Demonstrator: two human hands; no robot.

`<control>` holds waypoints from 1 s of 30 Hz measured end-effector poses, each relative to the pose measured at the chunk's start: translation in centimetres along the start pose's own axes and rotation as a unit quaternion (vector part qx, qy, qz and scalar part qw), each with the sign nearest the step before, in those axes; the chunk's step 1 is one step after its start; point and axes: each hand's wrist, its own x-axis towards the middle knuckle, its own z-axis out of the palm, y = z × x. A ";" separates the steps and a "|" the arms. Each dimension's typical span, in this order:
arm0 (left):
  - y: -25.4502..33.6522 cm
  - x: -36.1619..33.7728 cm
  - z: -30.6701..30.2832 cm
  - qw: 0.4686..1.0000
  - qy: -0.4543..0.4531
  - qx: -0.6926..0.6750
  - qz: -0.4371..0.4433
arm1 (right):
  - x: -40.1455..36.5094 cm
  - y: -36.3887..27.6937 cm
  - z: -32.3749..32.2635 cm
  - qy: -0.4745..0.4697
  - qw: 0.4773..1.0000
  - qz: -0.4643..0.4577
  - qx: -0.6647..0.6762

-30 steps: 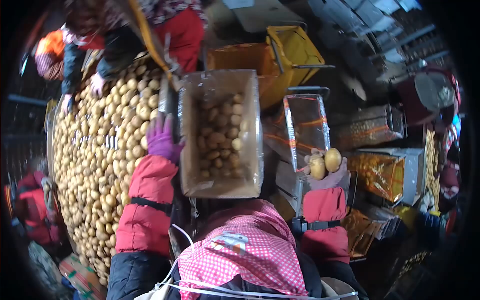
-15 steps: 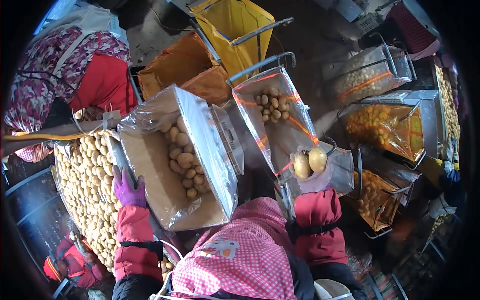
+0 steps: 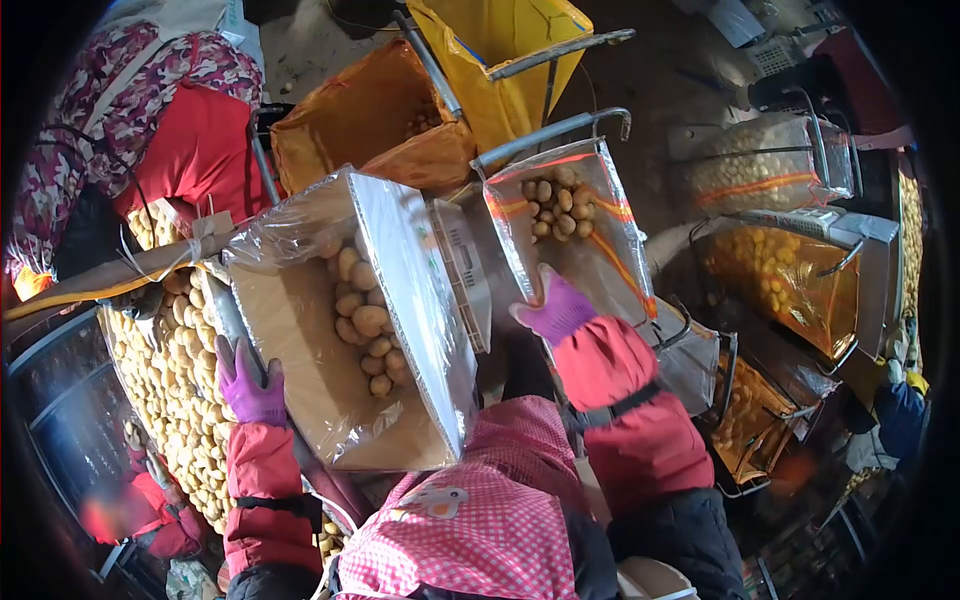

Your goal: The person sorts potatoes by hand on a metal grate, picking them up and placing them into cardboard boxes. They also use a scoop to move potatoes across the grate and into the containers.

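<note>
My left hand (image 3: 250,386), in a purple glove, lies at the edge of a long bed of potatoes (image 3: 185,370), fingers spread and holding nothing. Beside it stands a cardboard box (image 3: 290,400) with a clear plastic liner and several potatoes (image 3: 365,320) inside. My right hand (image 3: 557,308), also gloved in purple, is at the near end of a clear bag with orange stripes (image 3: 600,255). Its visible fingers are apart, and I see nothing in them. A pile of potatoes (image 3: 562,205) lies in the far end of that bag, which hangs on a metal frame.
Beyond the box are an orange bag (image 3: 340,120) and a yellow bag (image 3: 500,30). More filled bags (image 3: 765,265) stand in frames on the right. A co-worker in a red apron (image 3: 205,150) is at the far left; another person (image 3: 165,515) is at the lower left.
My right hand held two potatoes over the clear bag's near end; now it is without them, further left and turned over. My left hand stays by the potato bed. The view has shifted slightly.
</note>
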 end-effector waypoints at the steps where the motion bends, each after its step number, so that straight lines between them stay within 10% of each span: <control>1: 0.2 0.0 -0.1 1.000 -0.004 -0.004 -0.005 | 1.0 -0.2 0.9 -0.021 0.999 0.026 -0.002; 23: 0.6 0.0 -0.6 0.999 -0.007 -0.023 -0.029 | 1.0 1.0 5.7 -0.159 0.981 0.077 -0.085; 30: 0.3 0.0 -0.5 0.999 0.000 -0.006 -0.042 | -2.8 1.1 3.4 -0.060 0.997 0.033 -0.031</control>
